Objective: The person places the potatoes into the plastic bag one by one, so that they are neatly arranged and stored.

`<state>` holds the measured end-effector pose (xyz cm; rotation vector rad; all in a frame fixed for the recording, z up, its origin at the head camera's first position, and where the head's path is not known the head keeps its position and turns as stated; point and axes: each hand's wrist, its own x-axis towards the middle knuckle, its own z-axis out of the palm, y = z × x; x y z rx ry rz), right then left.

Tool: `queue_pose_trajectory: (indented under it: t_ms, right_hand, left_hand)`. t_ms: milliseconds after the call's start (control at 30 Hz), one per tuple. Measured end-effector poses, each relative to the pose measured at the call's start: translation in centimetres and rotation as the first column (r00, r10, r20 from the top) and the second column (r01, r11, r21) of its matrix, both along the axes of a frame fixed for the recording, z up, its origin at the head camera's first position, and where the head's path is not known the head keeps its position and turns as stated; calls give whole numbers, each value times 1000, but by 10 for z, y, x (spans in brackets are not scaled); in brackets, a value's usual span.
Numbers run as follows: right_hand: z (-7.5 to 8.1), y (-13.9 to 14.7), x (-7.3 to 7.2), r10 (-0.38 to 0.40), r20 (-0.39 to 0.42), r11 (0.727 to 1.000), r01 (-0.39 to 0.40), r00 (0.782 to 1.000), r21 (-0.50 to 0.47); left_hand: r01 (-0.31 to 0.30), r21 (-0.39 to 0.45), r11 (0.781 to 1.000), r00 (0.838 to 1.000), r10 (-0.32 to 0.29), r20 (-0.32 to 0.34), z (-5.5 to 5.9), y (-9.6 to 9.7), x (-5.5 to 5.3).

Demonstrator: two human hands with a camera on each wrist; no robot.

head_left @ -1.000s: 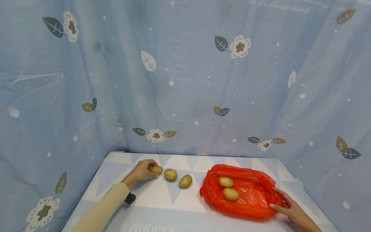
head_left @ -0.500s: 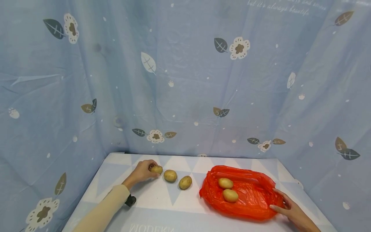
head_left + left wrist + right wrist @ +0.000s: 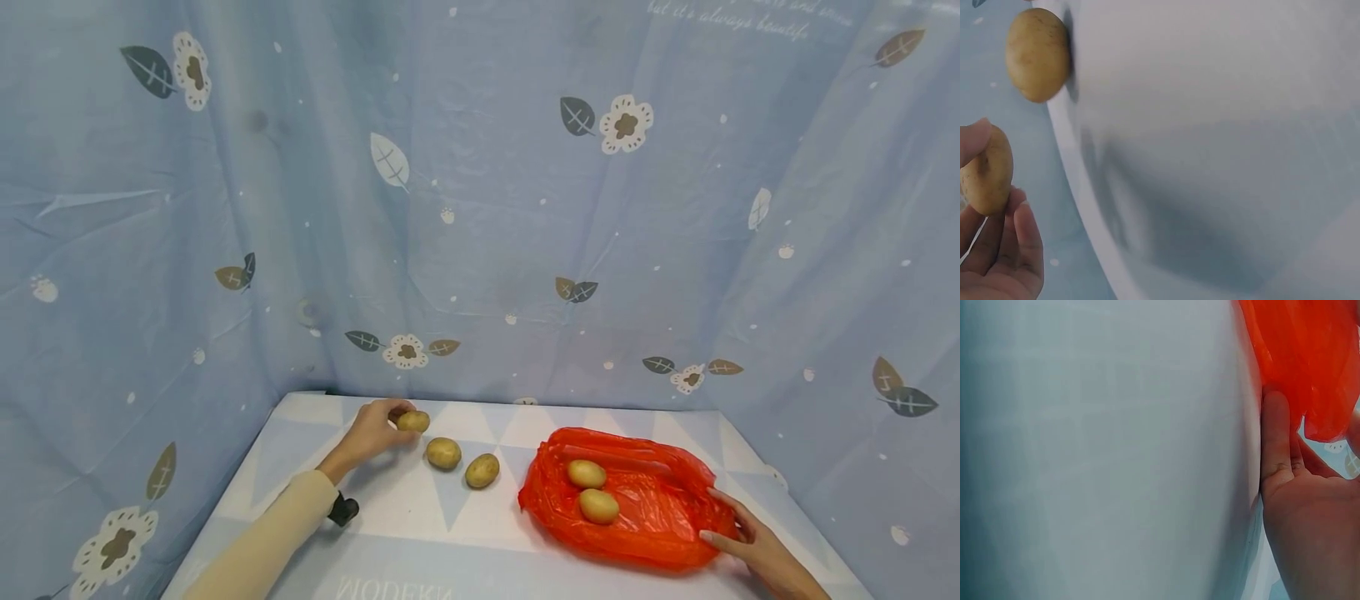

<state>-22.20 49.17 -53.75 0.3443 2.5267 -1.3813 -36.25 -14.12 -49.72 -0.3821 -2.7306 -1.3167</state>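
My left hand (image 3: 372, 435) pinches a potato (image 3: 414, 422) between thumb and fingertips, raised a little above the table. In the left wrist view the thumb lies on one side of this potato (image 3: 990, 175) and the fingers on the other. Two more potatoes, a middle one (image 3: 444, 453) and a right-hand one (image 3: 482, 471), lie on the table to its right. A red plastic bag (image 3: 652, 508) lies spread with its mouth up, with two potatoes (image 3: 598, 506) inside at its left. My right hand (image 3: 761, 546) holds the bag's right edge, thumb toward the near side; some fingers are under the plastic.
The table (image 3: 405, 517) has a white and pale blue triangle pattern. Blue floral curtains (image 3: 480, 208) hang behind it and along both sides. A black wrist device (image 3: 344, 509) is at my left wrist.
My left hand has lifted the leftmost potato off the table and moved it slightly away and to the right. My right hand keeps its place on the bag.
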Motion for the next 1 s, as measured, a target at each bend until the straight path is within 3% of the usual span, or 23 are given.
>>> queue_pose_trajectory:
  t_ms: [167,567,1000]
  right_hand:
    - [-1,1,1,-4,0,1000,4,1000,-4]
    - [-2,-1,-2,-28,27,999,29,999,-35]
    - [-2,-1,-2,-33,21,999,34,999,-21]
  left_hand:
    - [3,13,1000,1000,-3,-16,9,9,5]
    - [90,71,993,996,-87,-36,25,36,13]
    - [184,108,977,983,-180,-39,35,70,19]
